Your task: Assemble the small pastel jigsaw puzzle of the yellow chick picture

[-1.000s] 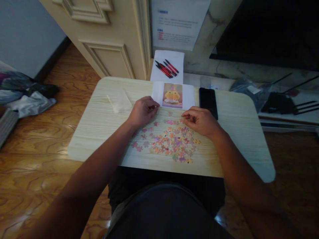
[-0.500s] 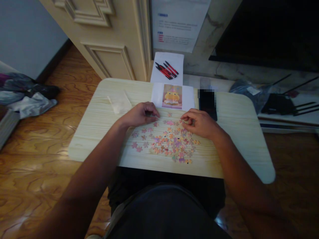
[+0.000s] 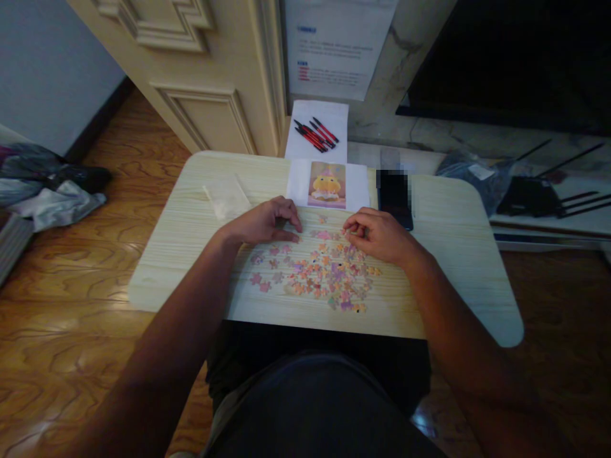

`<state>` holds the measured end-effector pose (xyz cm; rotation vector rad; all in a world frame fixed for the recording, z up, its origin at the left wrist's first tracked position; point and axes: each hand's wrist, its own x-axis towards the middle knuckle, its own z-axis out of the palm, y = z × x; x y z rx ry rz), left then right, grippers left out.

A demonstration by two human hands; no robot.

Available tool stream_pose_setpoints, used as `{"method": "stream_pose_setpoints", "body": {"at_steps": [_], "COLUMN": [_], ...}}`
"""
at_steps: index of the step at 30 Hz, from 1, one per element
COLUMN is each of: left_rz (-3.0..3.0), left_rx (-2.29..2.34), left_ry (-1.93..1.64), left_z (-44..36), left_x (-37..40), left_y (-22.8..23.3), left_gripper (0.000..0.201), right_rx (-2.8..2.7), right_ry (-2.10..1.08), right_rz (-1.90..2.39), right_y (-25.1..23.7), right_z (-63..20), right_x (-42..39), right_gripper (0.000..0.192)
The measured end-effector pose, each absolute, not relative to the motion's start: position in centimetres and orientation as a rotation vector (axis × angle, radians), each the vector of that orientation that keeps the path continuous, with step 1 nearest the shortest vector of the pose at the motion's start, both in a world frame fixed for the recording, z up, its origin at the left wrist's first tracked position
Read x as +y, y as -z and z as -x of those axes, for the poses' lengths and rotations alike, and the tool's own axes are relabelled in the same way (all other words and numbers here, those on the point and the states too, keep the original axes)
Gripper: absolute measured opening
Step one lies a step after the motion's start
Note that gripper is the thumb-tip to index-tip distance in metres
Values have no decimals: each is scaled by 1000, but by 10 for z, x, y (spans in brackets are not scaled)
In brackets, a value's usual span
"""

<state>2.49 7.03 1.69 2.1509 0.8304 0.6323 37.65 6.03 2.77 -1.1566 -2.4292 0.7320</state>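
Many small jigsaw puzzle pieces [image 3: 337,272], mostly pink, orange and purple, lie loose on the pale wood-grain table [image 3: 449,267]. At the upper left of the pieces is my left hand [image 3: 271,221], its thumb and fingers curved apart with nothing visible between them. My right hand [image 3: 377,234] hovers at the upper right edge of the pieces. Its thumb and index finger are pinched on a small pink puzzle piece [image 3: 344,231]. Between the hands a single puzzle piece [image 3: 323,219] lies apart, just below a printed picture [image 3: 327,185] of a yellow cartoon figure.
A pale, flat packet [image 3: 226,197] lies at the table's left. To the right of the picture is a dark phone [image 3: 396,198]. Beyond the table's back edge, several red-and-black pens [image 3: 316,135] rest on white paper. A black router [image 3: 532,196] stands on the shelf at right.
My left thumb and fingers have parted slightly. My right hand keeps its pinch in nearly the same place. The whole view has shifted a little.
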Motion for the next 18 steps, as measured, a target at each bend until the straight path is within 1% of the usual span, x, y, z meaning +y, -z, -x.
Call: {"method": "stream_pose_setpoints", "body": {"at_steps": [6, 12, 18], "left_rz": [-2147, -2136, -2139], "left_rx": [834, 846, 871], "left_ry": [-641, -648, -648], "left_z": [-28, -29, -29], "left_x": [69, 69, 68], "left_y": [-18, -19, -18], "left_gripper": [7, 6, 4], "right_rx": [-2400, -2389, -2404], "right_ry": [-760, -778, -744], "right_rz": [1189, 1217, 1205], "right_y": [-28, -29, -28], "right_z": [-375, -373, -373], "right_x": [60, 60, 60], "right_gripper": [8, 4, 7]}}
